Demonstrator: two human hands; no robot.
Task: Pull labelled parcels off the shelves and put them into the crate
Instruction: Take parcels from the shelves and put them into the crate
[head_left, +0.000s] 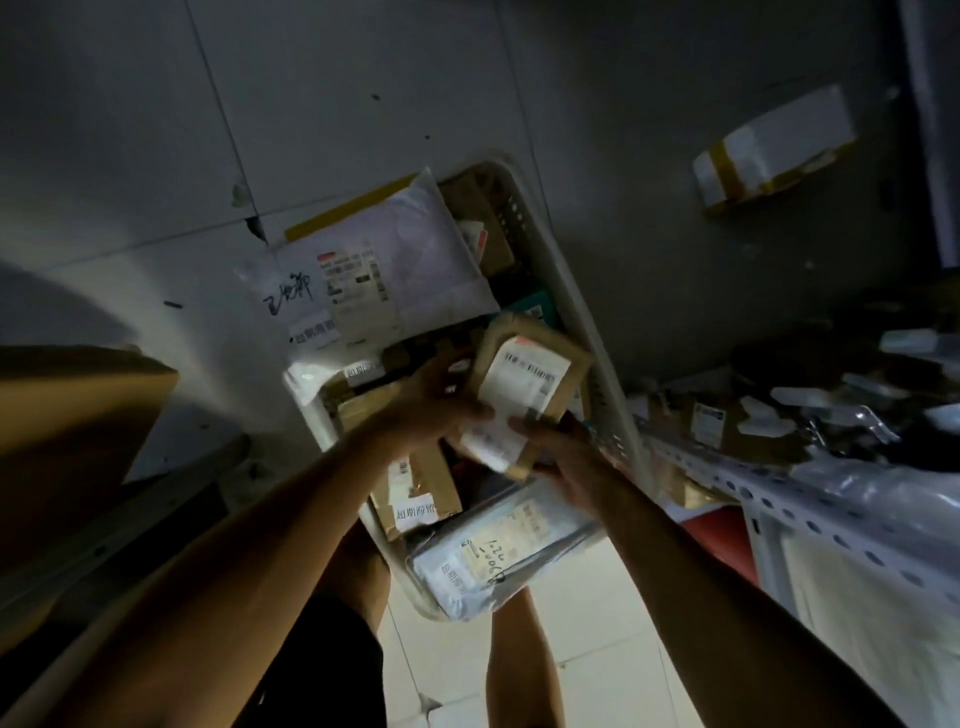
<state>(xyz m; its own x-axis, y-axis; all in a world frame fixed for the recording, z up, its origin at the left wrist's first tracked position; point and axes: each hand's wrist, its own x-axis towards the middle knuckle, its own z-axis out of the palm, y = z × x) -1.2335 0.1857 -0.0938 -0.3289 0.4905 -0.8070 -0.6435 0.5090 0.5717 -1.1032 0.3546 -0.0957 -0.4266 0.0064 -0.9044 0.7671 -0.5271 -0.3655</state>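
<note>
We hold the small brown parcel (524, 400) over the crate (587, 332); our right hand (566, 462) clasps its near end; our left hand (431, 410) seems closed on its side, though blurred; it looks light, stiff; grip its edges.

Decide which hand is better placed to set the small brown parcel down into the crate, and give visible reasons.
Probably the right hand: it grips the brown parcel from beneath, above the white crate. The left hand only touches its side edge.

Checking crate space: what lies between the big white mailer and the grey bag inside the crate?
Head view: brown boxes, with both hands holding a labelled brown parcel above them.
</note>
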